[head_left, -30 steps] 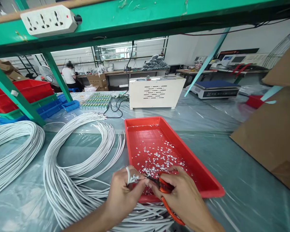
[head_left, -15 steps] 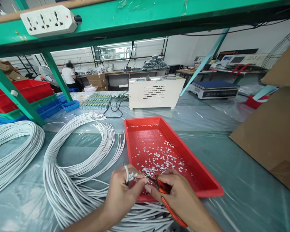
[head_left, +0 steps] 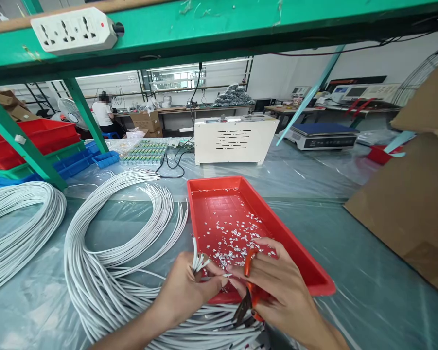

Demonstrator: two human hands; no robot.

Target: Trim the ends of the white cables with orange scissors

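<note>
My left hand [head_left: 189, 287] is closed around several white cables [head_left: 200, 262], their cut ends poking up above the thumb. Between its thumb and forefinger a single cable end [head_left: 226, 275] points right. My right hand [head_left: 282, 291] keeps a pair of orange-handled scissors [head_left: 251, 272] hooked on its fingers, the dark blades swung down toward my wrist side. Its thumb and forefinger tips meet at the cable end. Beneath both hands lies a red tray [head_left: 288, 228] scattered with small silvery scraps [head_left: 236, 238].
A large coil of white cable [head_left: 80, 243] spreads left of the tray, with another coil [head_left: 54, 209] farther left. Behind stand a cream metal box [head_left: 233, 141] and a scale [head_left: 319, 136]. A cardboard box [head_left: 408, 209] is at right; a green beam [head_left: 204, 29] crosses overhead.
The scissors have turned in my right hand: their blades pointed at the cable end and now point down, away from it. My right fingertips have come to the cable end instead.
</note>
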